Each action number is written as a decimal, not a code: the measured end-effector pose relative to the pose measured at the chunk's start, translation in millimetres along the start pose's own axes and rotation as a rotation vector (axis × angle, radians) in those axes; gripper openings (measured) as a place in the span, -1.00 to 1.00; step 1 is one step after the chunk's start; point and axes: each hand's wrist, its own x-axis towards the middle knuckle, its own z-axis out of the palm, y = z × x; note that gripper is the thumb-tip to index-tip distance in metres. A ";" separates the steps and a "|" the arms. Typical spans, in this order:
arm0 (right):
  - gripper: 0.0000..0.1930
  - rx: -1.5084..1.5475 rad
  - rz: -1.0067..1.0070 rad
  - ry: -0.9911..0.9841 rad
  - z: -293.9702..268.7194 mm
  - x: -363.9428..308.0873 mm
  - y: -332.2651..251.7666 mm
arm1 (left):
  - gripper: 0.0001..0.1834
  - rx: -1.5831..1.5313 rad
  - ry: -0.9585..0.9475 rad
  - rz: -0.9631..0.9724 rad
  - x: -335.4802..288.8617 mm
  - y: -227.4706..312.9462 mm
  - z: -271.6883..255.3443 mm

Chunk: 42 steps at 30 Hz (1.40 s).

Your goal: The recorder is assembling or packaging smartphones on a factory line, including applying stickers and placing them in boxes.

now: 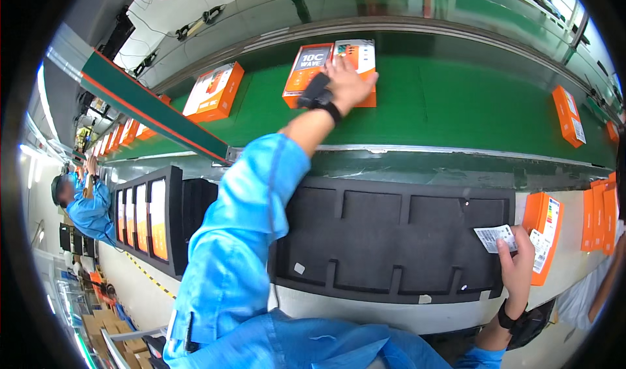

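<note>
My left hand [349, 85] stretches out across the conveyor, its fingers spread flat over the top of an orange-and-white cardboard box [363, 52]. Against that box's left side lies another orange box [306, 65] with a dark printed top, partly behind my wrist. Close to the work surface, my right hand [518, 258] pinches a white printed label [493, 238] between thumb and fingers. Just beyond it, an orange box [536, 209] with white labels on its side stands next to the black tray [372, 206]. Part of that box is hidden by my hand.
More orange boxes [213, 92] sit along the green conveyor [450, 95], and one [569, 116] is at its right. A black foam tray [174, 219] holding boxes stands at left. Several boxes [596, 215] stack at far right. A co-worker [94, 202] stands far left; another person's arm shows at right.
</note>
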 end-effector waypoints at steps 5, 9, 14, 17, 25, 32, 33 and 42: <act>-0.86 0.127 -0.025 0.071 9.9 -9.6 0.5 | -0.02 -0.188 -0.100 0.056 -16.5 48.7 -12.6; -0.84 0.201 -0.002 0.096 13.9 -11.7 -9.9 | -0.01 -0.260 -0.253 0.122 -40.4 72.1 -49.7; -0.84 0.286 -0.041 0.127 24.3 -11.9 -5.6 | -0.15 -0.311 0.234 0.293 -48.6 17.6 -107.5; -0.83 0.429 0.022 0.167 33.7 -15.4 3.1 | -0.25 -0.155 0.355 0.107 -66.2 -47.2 -150.3; -0.82 0.581 0.070 0.273 42.6 -20.7 16.4 | -0.26 -0.050 0.162 0.156 -141.1 -96.7 -120.4; -0.83 0.597 0.100 0.324 47.5 -25.4 17.2 | -0.28 -0.119 0.231 0.179 -111.4 -71.8 -137.5; -0.83 0.596 0.106 0.334 46.3 -24.1 17.4 | -0.27 -0.230 0.243 0.143 -97.4 -70.7 -131.9; -0.82 0.633 0.116 0.291 47.7 -22.4 19.1 | -0.24 -0.149 -0.097 -0.119 25.5 -1.3 -75.3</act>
